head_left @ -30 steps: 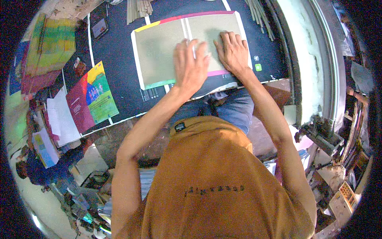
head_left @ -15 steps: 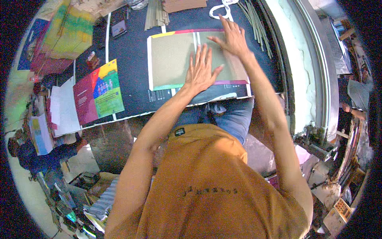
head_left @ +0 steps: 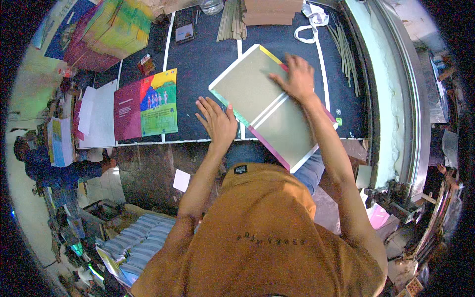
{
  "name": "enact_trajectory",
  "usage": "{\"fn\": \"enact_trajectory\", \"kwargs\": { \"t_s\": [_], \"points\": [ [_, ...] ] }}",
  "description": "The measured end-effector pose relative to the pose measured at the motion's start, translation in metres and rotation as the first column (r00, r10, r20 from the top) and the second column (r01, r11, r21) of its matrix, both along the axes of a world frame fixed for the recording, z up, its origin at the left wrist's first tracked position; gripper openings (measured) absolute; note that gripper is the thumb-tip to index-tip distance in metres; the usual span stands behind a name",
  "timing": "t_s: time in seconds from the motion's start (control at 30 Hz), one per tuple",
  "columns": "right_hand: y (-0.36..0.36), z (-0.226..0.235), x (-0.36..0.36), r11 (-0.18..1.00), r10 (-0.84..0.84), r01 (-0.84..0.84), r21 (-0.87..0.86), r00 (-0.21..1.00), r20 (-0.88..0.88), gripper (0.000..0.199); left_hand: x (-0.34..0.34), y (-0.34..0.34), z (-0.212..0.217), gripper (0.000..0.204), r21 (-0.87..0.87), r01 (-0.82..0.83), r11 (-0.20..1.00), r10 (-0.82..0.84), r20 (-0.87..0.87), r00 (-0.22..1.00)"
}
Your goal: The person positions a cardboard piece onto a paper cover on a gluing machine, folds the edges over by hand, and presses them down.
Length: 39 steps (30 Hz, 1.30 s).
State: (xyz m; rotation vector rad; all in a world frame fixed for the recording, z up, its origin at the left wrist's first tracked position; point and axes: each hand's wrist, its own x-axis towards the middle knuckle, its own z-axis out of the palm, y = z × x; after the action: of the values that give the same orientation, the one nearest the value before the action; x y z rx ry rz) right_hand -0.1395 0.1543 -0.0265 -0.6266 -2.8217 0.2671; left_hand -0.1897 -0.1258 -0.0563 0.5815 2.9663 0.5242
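Note:
A book cover (head_left: pixel 247 81) lies inside up and turned at a slant on the dark table, its lower corner reaching past the front edge. It has two grey boards, paired white strips down the middle and coloured folded-in edges. My right hand (head_left: pixel 299 81), slightly blurred, rests at its upper right side with fingers apart and thumb stretched out. Beside the green lower-left edge is my left hand (head_left: pixel 217 121), fingers extended and empty; whether its fingertips touch the table is unclear. Farther left, a maroon, yellow and green printed cover (head_left: pixel 158 104) lies flat near white sheets (head_left: pixel 101 119).
Stacked yellow-green and maroon covers (head_left: pixel 114 34) stand at the back left. Thin strips (head_left: pixel 231 22) and brown cardboard (head_left: pixel 269 12) lie at the back. White tape-like loops (head_left: pixel 307 34) and more strips (head_left: pixel 346 57) are at right. Another person's dark sleeve (head_left: pixel 74 171) shows at left.
The book cover has turned clockwise from lying square to a slant, and its corner now overhangs the front edge. My left hand has left the boards and sits beside them; my right hand stays on it.

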Motion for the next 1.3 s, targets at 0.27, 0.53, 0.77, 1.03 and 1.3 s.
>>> {"fn": "enact_trajectory", "kwargs": {
  "t_s": [0.27, 0.53, 0.77, 1.03, 1.3],
  "points": [
    [-0.013, -0.036, -0.059, 0.995, 0.077, -0.082, 0.058, 0.994, 0.08, 0.101, -0.003, 0.034, -0.021, 0.07, -0.091, -0.04, 0.995, 0.033, -0.081, 0.996],
    [0.014, -0.026, -0.067, 0.959, 0.268, -0.273, 0.083, 0.961, 0.063, 0.092, -0.037, 0.007, -0.003, 0.059, -0.029, 0.126, 0.992, -0.127, -0.065, 0.99],
    [0.063, -0.028, -0.083, 0.899, 0.435, -0.416, 0.134, 0.885, -0.167, 0.054, -0.077, 0.006, -0.024, 0.024, 0.298, -0.187, 0.936, 0.26, -0.227, 0.939],
    [0.062, -0.032, -0.082, 0.914, 0.406, -0.401, 0.069, 0.907, -0.11, 0.052, -0.068, 0.006, -0.027, 0.023, 0.342, -0.178, 0.923, 0.262, -0.22, 0.94],
    [0.059, -0.025, -0.097, 0.934, 0.354, -0.356, -0.041, 0.934, -0.042, 0.068, -0.092, -0.003, -0.002, 0.022, -0.153, 0.167, 0.974, -0.205, -0.285, 0.936]
  ]
}}
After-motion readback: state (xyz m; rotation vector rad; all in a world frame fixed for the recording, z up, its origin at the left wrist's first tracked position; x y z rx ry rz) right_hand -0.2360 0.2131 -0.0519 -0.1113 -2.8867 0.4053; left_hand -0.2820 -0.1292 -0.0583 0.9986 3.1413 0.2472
